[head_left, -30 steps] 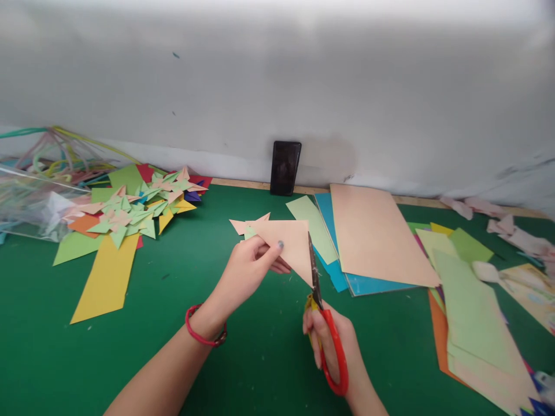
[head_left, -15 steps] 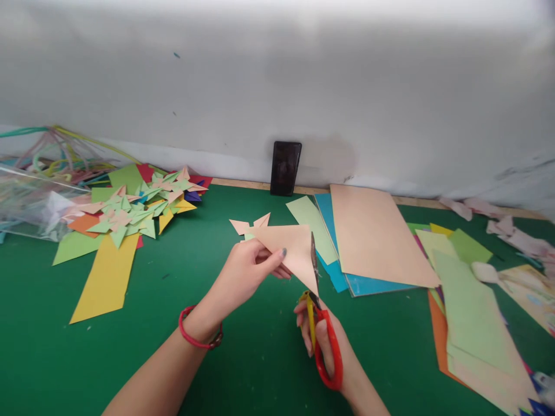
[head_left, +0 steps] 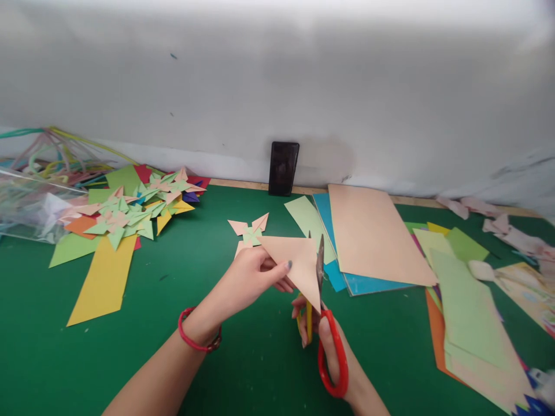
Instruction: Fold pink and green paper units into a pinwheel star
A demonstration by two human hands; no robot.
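Between thumb and fingers, my left hand (head_left: 255,276) pinches a folded peach paper triangle (head_left: 299,257). My right hand (head_left: 332,341) grips a pair of scissors (head_left: 333,361) with one red and one yellow handle loop. The scissor blades are parted and point away from me, at the triangle's right edge; one blade is partly hidden behind the paper. Just beyond my left hand, a folded peach and green paper star (head_left: 251,232) lies on the green table (head_left: 243,370), its near part hidden by the hand.
A black phone (head_left: 283,169) leans against the wall. Peach sheets (head_left: 377,237) lie over blue ones to the right, beside strips of green paper (head_left: 468,306). At left are a pile of folded stars (head_left: 125,211), a yellow strip (head_left: 104,280) and a clear plastic bag (head_left: 30,205).
The scissor blades have opened wider. The paper triangle has shifted slightly down and right with my left hand, uncovering more of the star behind it.
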